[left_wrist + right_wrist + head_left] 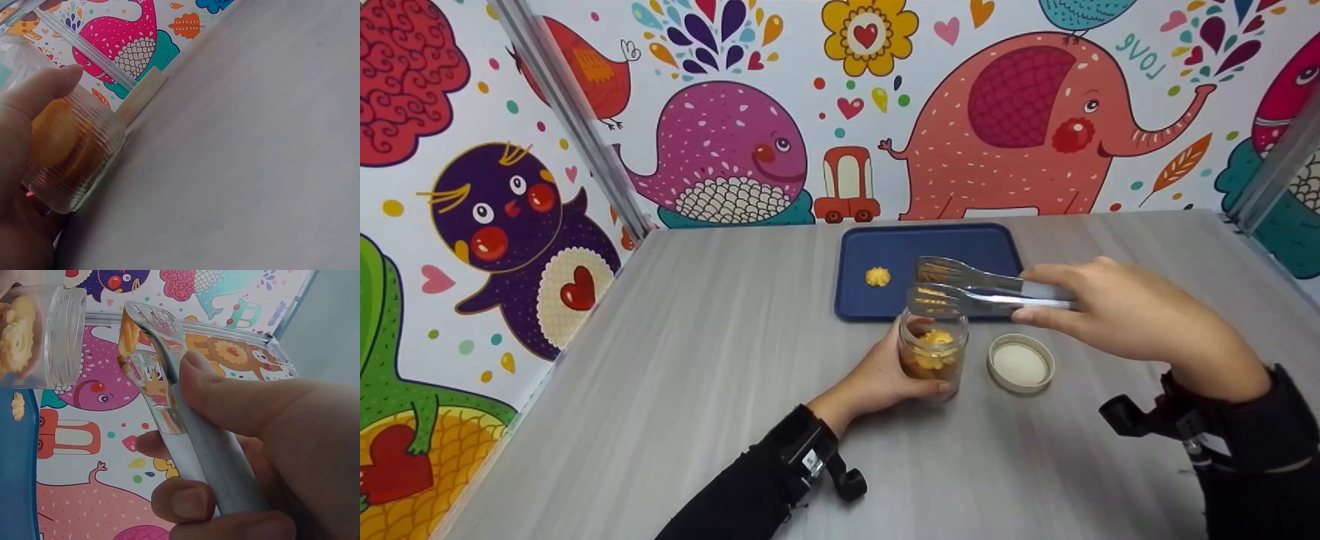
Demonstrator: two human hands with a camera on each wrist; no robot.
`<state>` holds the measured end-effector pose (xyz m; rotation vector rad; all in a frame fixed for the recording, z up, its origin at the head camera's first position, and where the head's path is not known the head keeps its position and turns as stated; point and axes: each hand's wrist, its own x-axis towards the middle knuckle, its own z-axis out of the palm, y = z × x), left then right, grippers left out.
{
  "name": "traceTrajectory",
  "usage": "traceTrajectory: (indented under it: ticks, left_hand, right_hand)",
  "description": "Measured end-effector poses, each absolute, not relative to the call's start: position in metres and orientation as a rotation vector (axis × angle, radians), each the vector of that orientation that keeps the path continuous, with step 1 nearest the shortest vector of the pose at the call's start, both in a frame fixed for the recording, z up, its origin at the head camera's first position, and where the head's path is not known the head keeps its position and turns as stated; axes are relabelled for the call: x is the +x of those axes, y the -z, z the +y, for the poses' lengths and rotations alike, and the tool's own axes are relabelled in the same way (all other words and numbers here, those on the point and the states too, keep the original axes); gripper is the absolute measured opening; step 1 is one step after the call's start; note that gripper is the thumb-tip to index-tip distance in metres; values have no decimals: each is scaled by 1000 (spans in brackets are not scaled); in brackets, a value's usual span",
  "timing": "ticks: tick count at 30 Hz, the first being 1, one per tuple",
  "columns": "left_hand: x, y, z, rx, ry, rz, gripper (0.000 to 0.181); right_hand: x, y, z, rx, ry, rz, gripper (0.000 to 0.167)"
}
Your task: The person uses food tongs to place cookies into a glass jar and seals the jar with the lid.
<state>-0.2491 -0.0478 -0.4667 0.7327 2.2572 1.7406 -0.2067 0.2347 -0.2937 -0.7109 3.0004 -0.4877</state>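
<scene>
My left hand (889, 373) grips a clear glass jar (104, 132) of yellow-orange cookies, its thumb and fingers round the side. The jar's open mouth (936, 324) faces up and away. My right hand (1140, 311) holds metal serving tongs (990, 295) by their grey handles, thumb on one arm and fingers on the other. Their slotted tips are slightly apart, just above the jar's mouth. Orange-brown shows between the tips in the right wrist view; whether it is a cookie or a reflection I cannot tell. One cookie (877, 277) lies on the blue tray (855, 307).
A round lid (1021, 364), pale inside, lies right of the jar on the wood-grain table (720, 360). The tray is behind the jar, near the back wall. Printed cartoon panels (855, 112) enclose the table at the back and sides, with metal posts (577, 120) at the corners.
</scene>
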Motion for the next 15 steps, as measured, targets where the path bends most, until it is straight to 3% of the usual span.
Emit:
traceTrajectory:
  ticks: [6,15]
  left_hand:
    - [-248,468,-48,730,-1759,2246,107]
    - [-249,468,-47,752,-1762,2244,111]
  right_hand:
    - [-208,297,234,-791,447,2953,54]
    - [-209,299,233,-817,415,2964,50]
